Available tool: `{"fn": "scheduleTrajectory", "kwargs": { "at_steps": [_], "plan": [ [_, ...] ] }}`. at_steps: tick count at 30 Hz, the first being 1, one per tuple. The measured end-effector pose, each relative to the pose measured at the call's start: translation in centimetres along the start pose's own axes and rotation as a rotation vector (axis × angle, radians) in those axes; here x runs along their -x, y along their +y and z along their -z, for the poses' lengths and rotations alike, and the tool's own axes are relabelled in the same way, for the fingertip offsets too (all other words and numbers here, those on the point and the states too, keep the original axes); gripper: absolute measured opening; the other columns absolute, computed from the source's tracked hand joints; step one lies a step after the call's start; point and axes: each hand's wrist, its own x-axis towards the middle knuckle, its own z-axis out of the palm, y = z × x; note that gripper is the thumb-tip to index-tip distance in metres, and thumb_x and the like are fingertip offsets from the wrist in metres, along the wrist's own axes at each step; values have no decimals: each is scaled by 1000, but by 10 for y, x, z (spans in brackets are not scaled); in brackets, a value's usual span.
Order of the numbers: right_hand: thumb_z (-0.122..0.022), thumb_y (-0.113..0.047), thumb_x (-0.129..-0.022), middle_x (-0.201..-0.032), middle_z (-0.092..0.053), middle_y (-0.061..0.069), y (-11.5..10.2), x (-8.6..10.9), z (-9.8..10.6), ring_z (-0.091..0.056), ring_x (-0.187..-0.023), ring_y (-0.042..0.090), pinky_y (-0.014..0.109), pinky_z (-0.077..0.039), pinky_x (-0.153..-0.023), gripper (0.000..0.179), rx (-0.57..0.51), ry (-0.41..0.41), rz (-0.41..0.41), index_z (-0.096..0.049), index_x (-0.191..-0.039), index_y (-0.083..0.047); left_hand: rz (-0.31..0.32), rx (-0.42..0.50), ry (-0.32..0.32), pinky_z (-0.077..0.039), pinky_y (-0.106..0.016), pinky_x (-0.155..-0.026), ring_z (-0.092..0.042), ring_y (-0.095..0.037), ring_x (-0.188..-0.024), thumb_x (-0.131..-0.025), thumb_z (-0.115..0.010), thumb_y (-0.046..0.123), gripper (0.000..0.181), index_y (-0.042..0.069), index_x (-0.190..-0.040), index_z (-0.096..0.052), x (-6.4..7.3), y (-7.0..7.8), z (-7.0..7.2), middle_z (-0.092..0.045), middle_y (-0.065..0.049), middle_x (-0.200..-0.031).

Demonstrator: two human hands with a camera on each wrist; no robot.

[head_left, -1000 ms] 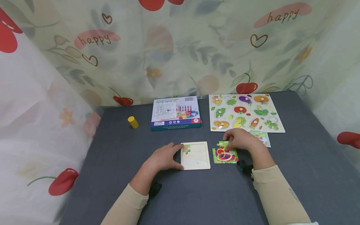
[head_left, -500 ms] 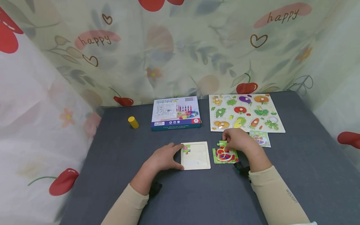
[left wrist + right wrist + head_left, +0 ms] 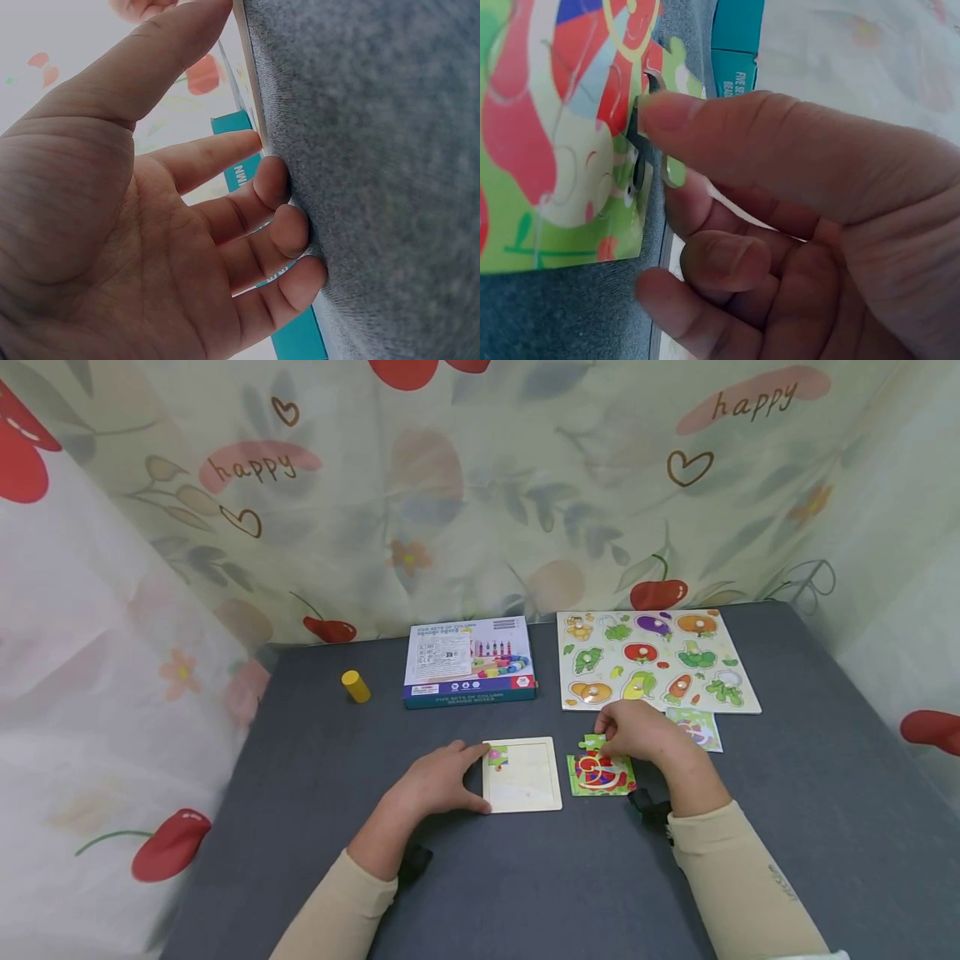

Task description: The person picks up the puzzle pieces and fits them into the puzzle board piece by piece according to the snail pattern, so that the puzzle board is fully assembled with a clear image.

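A shallow pale wooden puzzle tray [image 3: 528, 785] lies on the dark cloth, with one puzzle piece [image 3: 498, 757] in its upper left corner. The left hand [image 3: 437, 782] spreads along the tray's left side, thumb touching the lower corner and index finger the upper. To the right lies a partly joined puzzle picture [image 3: 600, 777], bright green with red and blue shapes. Over its top right part, the right hand [image 3: 637, 732] pinches a puzzle piece [image 3: 673, 171] between thumb and index finger. Most of that piece is hidden by the thumb in the right wrist view.
Behind the tray lies a bead-set box [image 3: 469, 662]. A vegetable puzzle board [image 3: 678, 652] sits back right, and a small picture card [image 3: 701, 731] meets its front edge. A yellow cylinder [image 3: 356, 687] stands at the left. Printed curtains [image 3: 480, 510] close off the back.
The right hand and wrist shift only slightly at the puzzle picture, and the green piece by the fingers moves a little. The left hand and tray stay put.
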Motion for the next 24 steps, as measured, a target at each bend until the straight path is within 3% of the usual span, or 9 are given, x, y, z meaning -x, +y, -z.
{"fn": "scheduleTrajectory", "kwargs": {
  "at_steps": [9, 24],
  "plan": [
    [-86, -12, -81, -86, -61, 6, -1, 2, 2, -55, -80, 22, 35, -48, -71, 26, 0, -15, 11, -70, -100, -4, -5, -1, -2, -48, -52, -97, -54, -27, -110, -77, -87, 52, 94, 21, -156, -47, 0, 0, 0, -57, -12, -135],
    [-82, -16, -85, -96, -64, 7, -16, 37, 37, -56, -82, 23, 37, -49, -69, 29, -15, 157, 108, -70, -109, -6, -3, 2, -8, -49, -51, -97, -55, -26, -111, -77, -87, 52, 94, 22, -156, -47, 0, -1, 0, -57, -11, -134]
  ]
}}
